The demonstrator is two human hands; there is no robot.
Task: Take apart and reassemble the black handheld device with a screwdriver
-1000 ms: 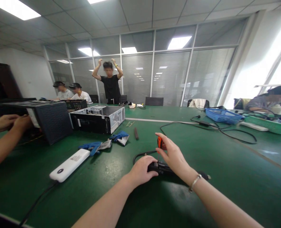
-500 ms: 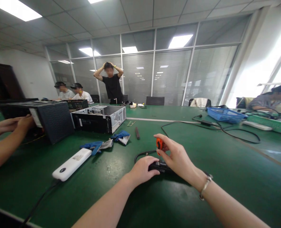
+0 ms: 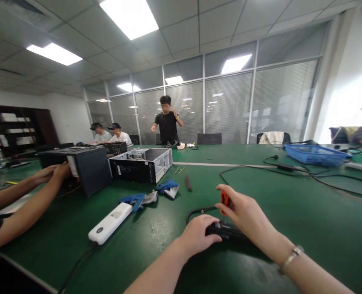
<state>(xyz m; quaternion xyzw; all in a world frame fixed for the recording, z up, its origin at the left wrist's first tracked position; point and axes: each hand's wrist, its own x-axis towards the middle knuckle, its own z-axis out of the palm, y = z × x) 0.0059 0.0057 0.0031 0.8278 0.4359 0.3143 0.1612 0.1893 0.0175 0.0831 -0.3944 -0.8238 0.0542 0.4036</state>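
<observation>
On the green table (image 3: 156, 261) lies a long black device (image 3: 231, 232) with a black cable (image 3: 196, 211) curving off its far side. My left hand (image 3: 197, 234) is closed around the left end of this device, thumb in front and fingers behind. Above it, my right hand (image 3: 245, 208) pinches the orange-and-black handle of a screwdriver (image 3: 224, 199) between thumb and fingers. The shaft points down at the device beside my left fingertips; its tip is too small to make out. My right forearm hides the device's right end.
A white power strip (image 3: 110, 222), blue-grey gloves (image 3: 141, 200) and a brown bar (image 3: 188, 183) lie to the left. Behind stand an open computer case (image 3: 138, 167) and a dark case (image 3: 92, 171), where another person's hands (image 3: 55, 171) reach in. A blue basket (image 3: 317, 155) sits far right.
The view has swung left and up, so everything appears shifted right and lower. Both hands keep their hold. The standing person across the table has lowered their arms from their head.
</observation>
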